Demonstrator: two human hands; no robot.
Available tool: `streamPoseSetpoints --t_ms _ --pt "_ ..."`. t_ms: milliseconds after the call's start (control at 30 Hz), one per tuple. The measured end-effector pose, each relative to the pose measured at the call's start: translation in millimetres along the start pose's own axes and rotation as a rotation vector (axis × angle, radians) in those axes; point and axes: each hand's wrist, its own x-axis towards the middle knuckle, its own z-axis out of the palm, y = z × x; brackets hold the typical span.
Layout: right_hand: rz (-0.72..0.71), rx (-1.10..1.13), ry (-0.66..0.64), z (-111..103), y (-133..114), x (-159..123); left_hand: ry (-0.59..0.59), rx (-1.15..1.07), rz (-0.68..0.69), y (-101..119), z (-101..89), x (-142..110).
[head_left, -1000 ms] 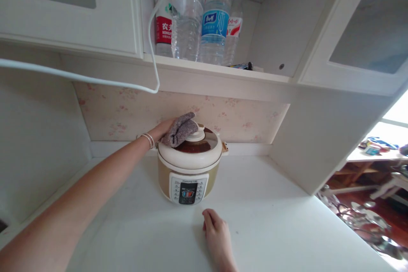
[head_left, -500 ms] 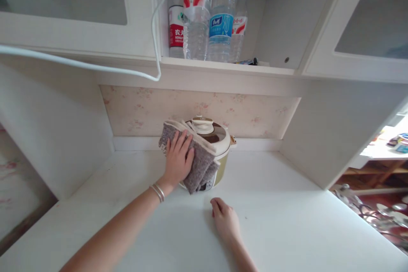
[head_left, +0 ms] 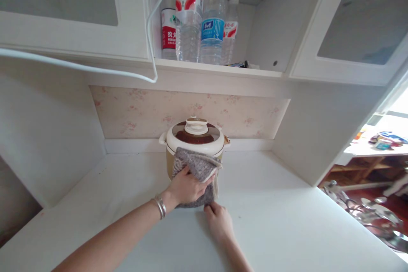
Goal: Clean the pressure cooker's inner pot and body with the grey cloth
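A cream and olive-gold electric cooker (head_left: pixel 170 165) with a brown-topped lid stands on the white counter near the back wall. My left hand (head_left: pixel 188 187), with silver bangles at the wrist, grips a folded grey-brown cloth (head_left: pixel 196 163) and presses it to the cooker's front, hiding most of the front panel. Just below the cloth's lower right edge, my right hand (head_left: pixel 219 221) rests on the counter with curled fingers. What those fingers hold, if anything, is hidden, and I cannot tell whether they touch the cloth.
Plastic bottles (head_left: pixel 188 21) stand on the open shelf overhead. A white cable (head_left: pixel 105 69) hangs in front of the cabinet at upper left. White side panels flank the counter (head_left: pixel 270 225). Beyond its right edge are shiny metal items (head_left: pixel 369 212) and a bright cluttered surface.
My left hand has moved the cloth from the lid's left side down onto the cooker's front, uncovering the lid and left handle. My right hand stays low by the cooker. The view has shifted slightly.
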Motion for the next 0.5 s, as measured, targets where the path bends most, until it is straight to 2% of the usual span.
streamPoseSetpoints --t_ms 100,200,267,333,433,500 --pt "-0.032 -0.002 -0.019 -1 -1 -2 0.100 0.036 -0.018 8 -32.2 44" --pt "-0.060 0.022 -0.025 -3 -1 -5 0.153 0.065 -0.043 16 -40.1 86" --pt "-0.072 0.034 -0.026 -4 -1 -6 0.140 0.099 -0.046 22 -29.7 106" --pt "-0.080 0.031 -0.029 -4 0 -7 0.090 0.129 -0.015 28 -9.7 118" --pt "-0.096 0.006 -0.047 -4 1 -8 -0.001 0.098 0.028 39 29.5 122" --pt "-0.111 -0.003 -0.065 -4 2 -8 0.004 -0.039 -0.028 48 55.6 119"
